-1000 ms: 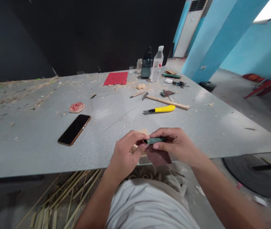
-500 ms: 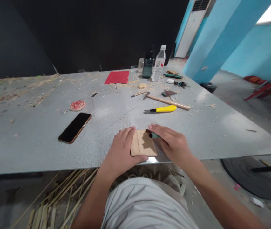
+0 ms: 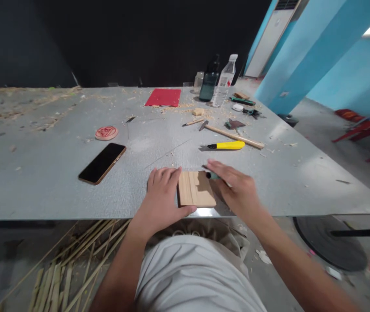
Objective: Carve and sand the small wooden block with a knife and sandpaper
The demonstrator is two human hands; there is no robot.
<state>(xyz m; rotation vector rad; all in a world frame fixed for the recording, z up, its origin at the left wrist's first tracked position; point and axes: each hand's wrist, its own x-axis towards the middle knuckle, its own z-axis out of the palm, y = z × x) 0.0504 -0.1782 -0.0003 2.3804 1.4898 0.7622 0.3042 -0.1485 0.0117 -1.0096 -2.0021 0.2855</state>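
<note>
A small square wooden board with a line running along its left part lies flat near the table's front edge. My left hand braces it, fingers at its left side and thumb along its near edge. In my right hand, closed at the board's right edge, is a tool with a green handle and a dark round end. The fingers cover most of this tool, so its kind cannot be made out. A shadow falls on the board's upper right.
Beyond the board lie a yellow-handled knife, a hammer and a pencil. A phone and a round red-marked wooden disc are on the left. Bottles and a red sheet stand or lie farther back.
My right hand and the green tool have shifted slightly right, toward the board's edge. The left hand's fingers sit a little farther left. The camera view has tilted slightly.
</note>
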